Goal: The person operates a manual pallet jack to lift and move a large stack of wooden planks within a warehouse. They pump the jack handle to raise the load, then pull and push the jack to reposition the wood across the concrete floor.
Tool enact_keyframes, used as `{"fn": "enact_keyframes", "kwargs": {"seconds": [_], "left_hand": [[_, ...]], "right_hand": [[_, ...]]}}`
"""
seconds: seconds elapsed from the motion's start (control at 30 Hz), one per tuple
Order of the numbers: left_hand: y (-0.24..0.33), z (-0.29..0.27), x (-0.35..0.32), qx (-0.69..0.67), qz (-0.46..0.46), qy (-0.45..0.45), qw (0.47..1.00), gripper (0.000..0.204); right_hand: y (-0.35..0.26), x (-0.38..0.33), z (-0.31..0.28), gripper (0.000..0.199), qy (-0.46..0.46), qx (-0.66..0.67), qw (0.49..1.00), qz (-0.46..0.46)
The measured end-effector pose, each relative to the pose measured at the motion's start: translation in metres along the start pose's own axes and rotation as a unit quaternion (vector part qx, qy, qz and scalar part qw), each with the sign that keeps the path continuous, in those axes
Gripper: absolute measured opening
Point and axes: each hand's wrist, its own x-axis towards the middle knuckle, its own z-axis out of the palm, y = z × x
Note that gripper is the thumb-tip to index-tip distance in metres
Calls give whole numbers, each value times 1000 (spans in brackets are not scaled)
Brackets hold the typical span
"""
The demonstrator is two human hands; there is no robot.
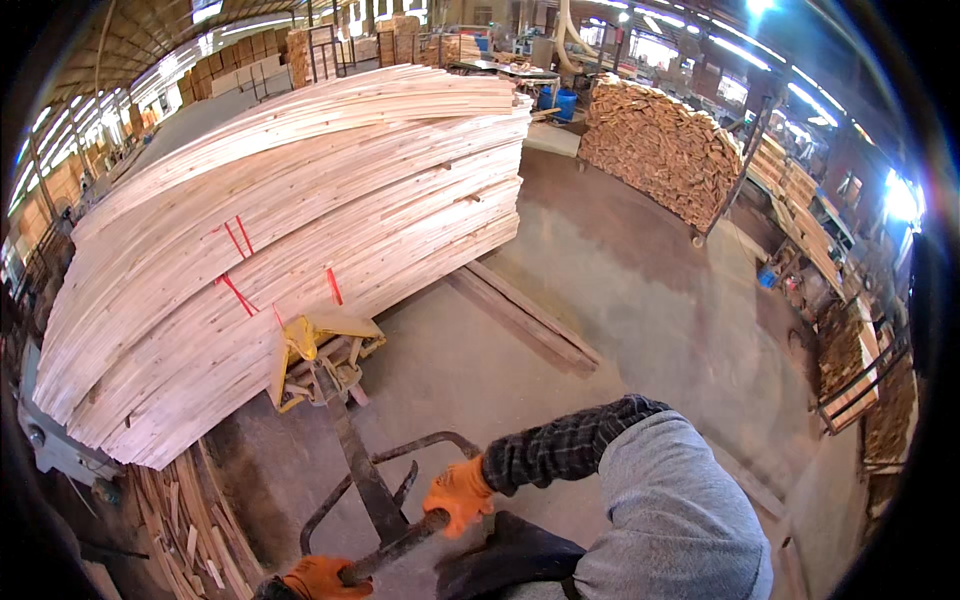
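A hand pallet truck with a worn yellow body (302, 338) stands at the near side of a long, tall stack of pale boards (300, 210). Its dark steel shaft (362, 465) slopes toward me and ends in a crossbar (395, 548). My right hand (460, 497), in an orange glove, is closed round the crossbar's right end. Lower down, near the bottom edge of the view, my left hand (325, 578), also orange-gloved, is closed on the left end. A bent metal loop (420, 443) sticks out around the shaft. The truck's forks are hidden by the boards.
Two long timbers (525, 320) lie on the floor right of the stack. Loose strips (190, 525) lie at lower left, beside a grey machine (60, 440). A cart piled with short wood pieces (655, 145) stands at the back right, near a blue barrel (558, 103).
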Motion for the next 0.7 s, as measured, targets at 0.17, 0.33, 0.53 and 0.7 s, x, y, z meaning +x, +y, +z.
{"fn": "enact_keyframes", "kwargs": {"seconds": [0.17, 0.33, 0.53, 0.7], "left_hand": [[-65, 107, 31, 107, 66, -31, 992, 32], [-140, 233, 64, 91, 27, -116, 989, 38], [-170, 303, 98, 112, -29, -164, 980, 40], [-149, 262, 85, 116, 2, -64, 991, 31]], "right_hand": [[39, 44, 102, 47, 70, -62, 992, -83], [125, 137, 234, 43, 58, -71, 994, -64], [241, 201, 394, 42, 269, -166, 948, 41], [146, 147, 248, 44, -39, -42, 993, 107]]}}
